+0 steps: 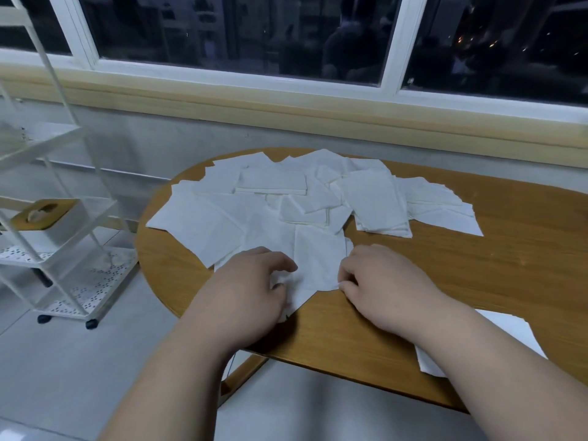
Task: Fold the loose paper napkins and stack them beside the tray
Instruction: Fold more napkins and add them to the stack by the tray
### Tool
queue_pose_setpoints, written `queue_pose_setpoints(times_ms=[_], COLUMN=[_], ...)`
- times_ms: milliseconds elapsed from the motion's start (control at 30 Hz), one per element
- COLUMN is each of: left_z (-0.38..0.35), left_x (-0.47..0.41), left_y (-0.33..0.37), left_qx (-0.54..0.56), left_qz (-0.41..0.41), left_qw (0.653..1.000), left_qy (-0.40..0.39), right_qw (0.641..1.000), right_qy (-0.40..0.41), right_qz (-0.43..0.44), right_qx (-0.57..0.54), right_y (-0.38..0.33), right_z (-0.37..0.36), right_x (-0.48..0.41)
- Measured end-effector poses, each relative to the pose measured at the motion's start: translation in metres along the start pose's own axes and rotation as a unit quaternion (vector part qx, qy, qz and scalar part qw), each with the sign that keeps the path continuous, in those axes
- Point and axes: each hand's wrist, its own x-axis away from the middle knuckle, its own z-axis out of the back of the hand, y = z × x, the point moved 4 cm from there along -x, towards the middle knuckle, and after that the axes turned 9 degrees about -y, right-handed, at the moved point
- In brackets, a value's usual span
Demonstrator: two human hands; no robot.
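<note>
Several loose white paper napkins lie spread over the far half of the round wooden table. One napkin lies nearest to me at the front of the pile. My left hand grips its left edge with curled fingers. My right hand pinches its right corner between thumb and fingers. Both hands are low on the table, close together. No tray is in view.
Another white napkin lies on the table under my right forearm, near the front edge. A white wheeled shelf cart stands to the left on the tiled floor, with a tissue box on one shelf. A window wall runs behind the table.
</note>
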Motion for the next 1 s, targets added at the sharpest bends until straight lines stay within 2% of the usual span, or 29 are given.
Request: queue_pose_setpoints(times_ms=[200,400,600,700,867,1000], left_z=[-0.002,-0.018,-0.057,-0.073,-0.086,-0.090], left_x=[-0.001,-0.002,-0.005,-0.006,-0.008,-0.007], left_y=[0.006,0.043,0.087,0.097,0.108,0.106], left_qx=[0.003,-0.005,-0.067,-0.080,-0.099,-0.106], left_qz=[-0.019,-0.113,-0.190,-0.219,-0.242,-0.254], left_qw=[1.000,0.994,0.977,0.968,0.961,0.954], left_qy=[0.006,0.000,-0.063,-0.095,-0.089,-0.118], right_qw=[0.999,0.989,0.971,0.961,0.954,0.941], right_qy=[0.050,0.130,0.170,0.175,0.165,0.179], right_qz=[-0.004,-0.052,-0.124,-0.141,-0.146,-0.151], right_qx=[-0.006,-0.042,-0.113,-0.163,-0.202,-0.246], right_y=[0.007,0.046,0.103,0.127,0.150,0.162], right_z=[0.013,0.046,0.038,0.023,0.003,-0.002], right_x=[0.012,0.057,0.122,0.151,0.175,0.175])
